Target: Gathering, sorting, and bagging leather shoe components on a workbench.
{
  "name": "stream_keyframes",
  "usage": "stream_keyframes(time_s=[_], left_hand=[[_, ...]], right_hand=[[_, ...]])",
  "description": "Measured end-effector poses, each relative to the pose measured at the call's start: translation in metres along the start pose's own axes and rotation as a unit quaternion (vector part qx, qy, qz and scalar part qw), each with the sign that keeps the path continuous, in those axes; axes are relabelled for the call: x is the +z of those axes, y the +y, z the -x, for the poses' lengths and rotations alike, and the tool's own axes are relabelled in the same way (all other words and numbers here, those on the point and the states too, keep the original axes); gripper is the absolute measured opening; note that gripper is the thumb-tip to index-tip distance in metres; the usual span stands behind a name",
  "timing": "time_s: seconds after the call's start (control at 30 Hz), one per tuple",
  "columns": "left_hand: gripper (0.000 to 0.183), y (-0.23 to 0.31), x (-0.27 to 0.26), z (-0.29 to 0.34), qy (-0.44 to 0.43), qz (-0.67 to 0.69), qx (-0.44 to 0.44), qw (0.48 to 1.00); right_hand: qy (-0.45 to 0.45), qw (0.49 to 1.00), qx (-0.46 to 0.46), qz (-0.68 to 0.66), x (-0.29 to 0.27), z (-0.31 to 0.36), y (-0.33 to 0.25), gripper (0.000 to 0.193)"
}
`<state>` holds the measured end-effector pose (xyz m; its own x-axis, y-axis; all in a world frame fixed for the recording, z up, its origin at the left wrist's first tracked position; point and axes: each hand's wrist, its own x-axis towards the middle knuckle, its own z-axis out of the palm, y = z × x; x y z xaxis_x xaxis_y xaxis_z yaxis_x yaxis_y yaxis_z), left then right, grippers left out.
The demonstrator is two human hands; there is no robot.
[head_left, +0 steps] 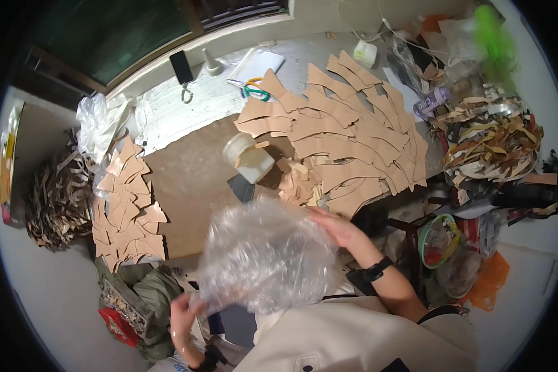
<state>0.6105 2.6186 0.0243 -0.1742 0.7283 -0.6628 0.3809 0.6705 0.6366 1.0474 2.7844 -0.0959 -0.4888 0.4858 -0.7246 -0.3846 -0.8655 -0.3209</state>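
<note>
A large, crumpled clear plastic bag [263, 254] is stretched between my two hands, in front of my body and over the table's near edge. My left hand [183, 319] is low on the left, with its fingers curled on the bag's lower left edge. At the bag's upper right edge is my right hand [338, 229], closed on the film, with some fingertips hidden by it. Just beyond the bag lie a heap of small tan offcuts [301, 183] and a white tub [254, 164] with a brush-like tool [248, 152] across it.
Tan curved cut pieces [347, 130] cover the table's right side; more pieces [127, 208] overlap at the left. Scissors [256, 90], a phone [181, 67] and a purple bottle [433, 102] lie farther back. Strip scraps [490, 139] pile at the right, beside a green basket [423, 242].
</note>
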Motion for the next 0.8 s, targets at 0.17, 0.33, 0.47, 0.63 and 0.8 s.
stream_keyframes(time_s=[0.17, 0.33, 0.47, 0.63, 0.8], left_hand=[[0.021, 0.01, -0.008, 0.118, -0.096, -0.006, -0.144, 0.985], [0.03, 0.094, 0.024, 0.123, 0.019, 0.043, -0.163, 0.985], [0.033, 0.088, 0.037, 0.09, -0.039, 0.025, -0.144, 0.989], [0.039, 0.103, 0.052, 0.066, -0.07, 0.025, -0.152, 0.986], [0.04, 0.116, 0.072, 0.08, -0.063, 0.074, -0.165, 0.982]], right_hand=[[0.467, 0.86, -0.192, -0.074, -0.177, -0.008, 0.024, 0.05], [0.371, 0.879, -0.19, -0.231, -0.212, -0.057, 0.0, 0.052], [0.344, 0.872, -0.217, -0.274, -0.199, -0.102, -0.012, 0.041], [0.261, 0.888, -0.261, -0.275, -0.24, -0.089, -0.075, 0.037], [0.303, 0.888, -0.175, -0.299, -0.175, -0.058, -0.109, 0.045]])
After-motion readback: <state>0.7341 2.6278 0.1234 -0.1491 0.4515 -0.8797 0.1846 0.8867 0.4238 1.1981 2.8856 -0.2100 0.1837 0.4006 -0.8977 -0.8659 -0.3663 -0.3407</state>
